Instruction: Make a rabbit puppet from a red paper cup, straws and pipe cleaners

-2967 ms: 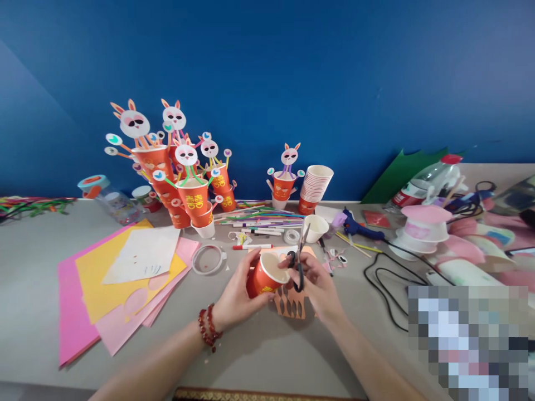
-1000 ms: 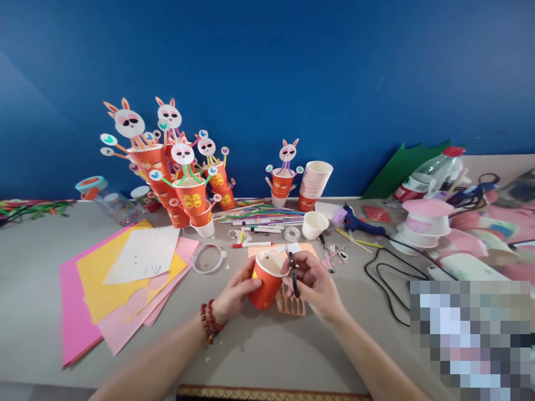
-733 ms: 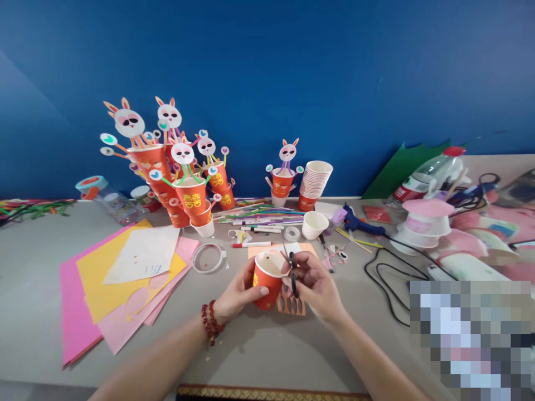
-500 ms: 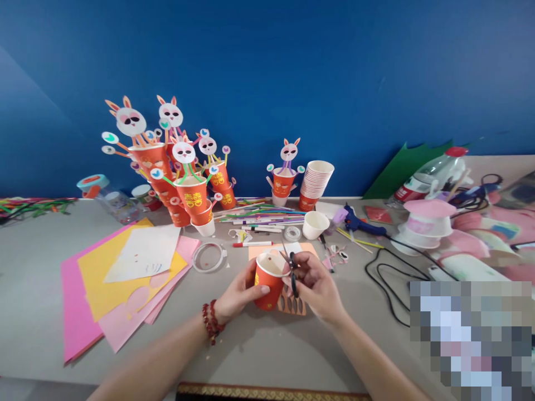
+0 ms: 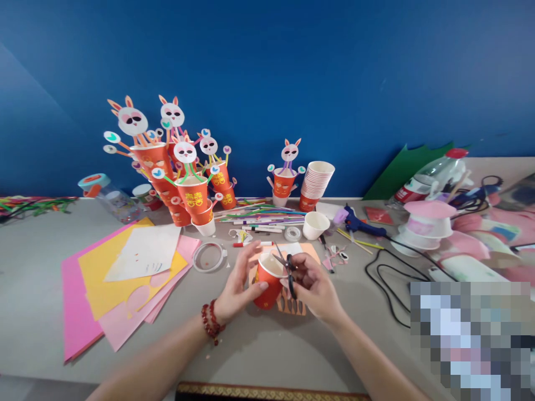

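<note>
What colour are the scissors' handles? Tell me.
Black; the scissors' handles show best in the head view, in the right hand.

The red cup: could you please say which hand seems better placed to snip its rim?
Probably the right hand: it holds the scissors, their blades showing over the mouth of the red cup. The left hand is open at the red cup's side, without a tool.
</note>
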The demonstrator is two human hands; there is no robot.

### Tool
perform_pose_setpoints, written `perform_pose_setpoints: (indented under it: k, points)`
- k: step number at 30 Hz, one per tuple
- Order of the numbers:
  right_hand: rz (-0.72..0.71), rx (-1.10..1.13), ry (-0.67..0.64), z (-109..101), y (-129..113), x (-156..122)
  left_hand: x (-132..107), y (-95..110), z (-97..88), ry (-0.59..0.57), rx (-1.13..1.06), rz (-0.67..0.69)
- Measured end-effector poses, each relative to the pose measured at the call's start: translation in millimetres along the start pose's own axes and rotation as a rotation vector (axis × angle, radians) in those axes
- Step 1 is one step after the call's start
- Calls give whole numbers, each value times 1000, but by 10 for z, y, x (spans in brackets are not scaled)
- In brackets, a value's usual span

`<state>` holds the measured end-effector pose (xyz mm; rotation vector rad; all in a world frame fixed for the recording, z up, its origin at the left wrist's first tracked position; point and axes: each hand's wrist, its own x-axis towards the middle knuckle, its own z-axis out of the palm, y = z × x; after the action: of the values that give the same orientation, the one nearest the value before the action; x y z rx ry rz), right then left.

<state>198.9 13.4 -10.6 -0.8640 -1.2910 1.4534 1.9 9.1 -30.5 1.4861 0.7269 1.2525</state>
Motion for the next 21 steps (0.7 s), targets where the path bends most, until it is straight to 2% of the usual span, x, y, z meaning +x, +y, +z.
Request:
perform_pose_setpoints:
  k: [3, 6, 11, 17, 21]
  points:
    - [6, -26, -13, 0, 15, 3, 43, 106, -70, -3, 361, 179]
    - [-4, -52, -16, 2, 41, 6, 76, 211, -96, -75, 506, 228]
    - [-58, -48, -24, 21, 53, 3, 86, 299, -82, -97, 547, 219]
    - [-136, -45, 38, -57, -42, 3, 111, 273, -162, 19, 436, 171]
    - [-101, -86, -46, -135, -68, -7, 126, 265, -203, 59, 414, 220]
